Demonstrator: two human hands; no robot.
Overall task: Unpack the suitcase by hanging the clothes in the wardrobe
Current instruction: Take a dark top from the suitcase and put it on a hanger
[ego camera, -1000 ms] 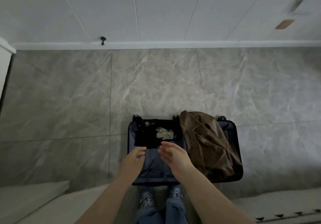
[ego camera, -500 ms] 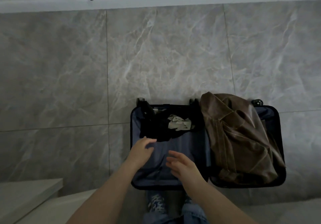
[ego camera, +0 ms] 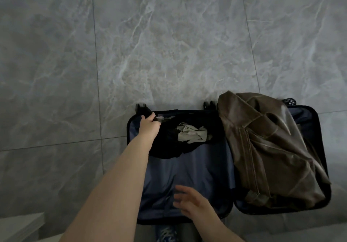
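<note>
A dark suitcase (ego camera: 187, 181) lies open flat on the floor, lined in blue. In its left half a black garment (ego camera: 169, 142) is bunched at the far end with a pale crumpled cloth (ego camera: 191, 132) on top. A brown leather jacket (ego camera: 266, 151) fills the right half. My left hand (ego camera: 149, 124) reaches to the far left corner, its fingers curled on the black garment's edge. My right hand (ego camera: 189, 202) hovers, fingers spread, over the bare lining near me.
Grey marble floor tiles (ego camera: 169, 44) surround the suitcase, with a white skirting at the far wall. A pale ledge (ego camera: 20, 226) sits at the lower left. My shoes (ego camera: 167, 234) stand just below the suitcase's near edge.
The view has dropped closer to the suitcase. My left hand has reached forward to the black garment at the far left corner. My right hand has drawn back toward me.
</note>
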